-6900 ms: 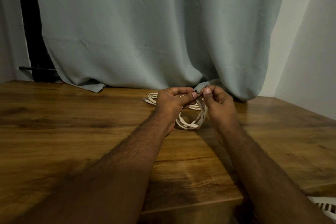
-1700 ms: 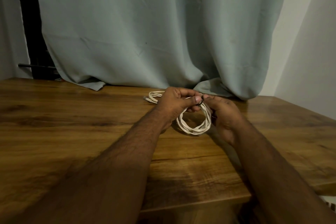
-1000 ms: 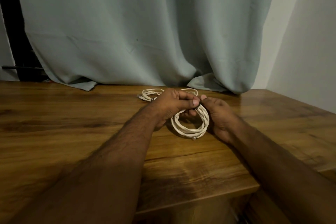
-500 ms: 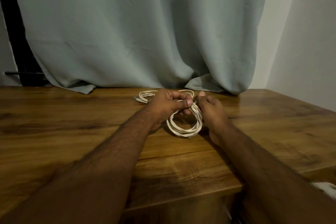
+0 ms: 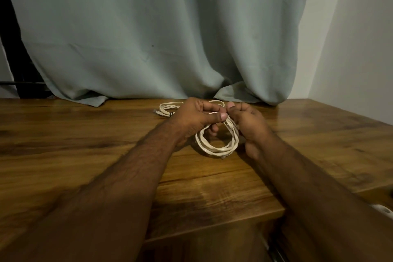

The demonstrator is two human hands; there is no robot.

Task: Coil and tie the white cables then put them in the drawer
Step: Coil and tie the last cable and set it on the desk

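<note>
A wooden surface [image 5: 85, 134] with dark grain runs the width of the view. A pale grey-green curtain [image 5: 159, 27] hangs behind it, its hem bunched on the wood. A white wall [image 5: 361, 38] stands at right; a dark strip [image 5: 12, 49] at far left

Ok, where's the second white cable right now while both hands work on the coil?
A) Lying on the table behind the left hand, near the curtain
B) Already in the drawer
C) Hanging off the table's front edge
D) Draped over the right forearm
A: the second white cable lies on the wooden table just behind the left hand, close to the curtain, while both hands hold the coiled cable.
</note>
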